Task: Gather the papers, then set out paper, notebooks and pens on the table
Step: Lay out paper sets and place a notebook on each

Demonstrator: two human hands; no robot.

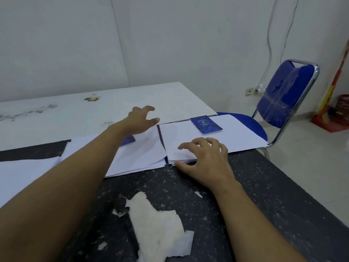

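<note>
Right hand (205, 159): gripping near-left corner of right-side stack of white paper sheets (232, 137), bent fingers on the top sheet, thumb against the near edge. Left hand (141, 120): reached out, released, fingers spread and loosely curled, holding nothing, hovering over far right corner of middle stack of white paper sheets (139, 156); contact with the paper not clear.

Small blue spiral-top notebook (205, 124) flat on right-side stack, near its far edge, apart from both hands. Second blue notebook (129, 139) on middle stack, mostly hidden under left forearm, only one corner showing. Third spread of white paper (24, 173) at left, cut off by frame edge and partly covered by the forearm. Narrow dark gap between middle and right-side stacks. Right-side stack overhanging the table end, above the chair seat.

All paper on dark speckled tabletop (264, 195), along its far side, just beside stained white tabletop (113, 99) behind. Torn white patch (156, 224) on the dark surface between the forearms; peeled layer or loose scrap, cannot tell. Blue padded chair with chrome frame (287, 87) at table end, seat partly hidden by paper. Wall socket (249, 91) low on white wall behind. Orange-red objects (336, 114) at right frame edge, cut off, hard to identify.
</note>
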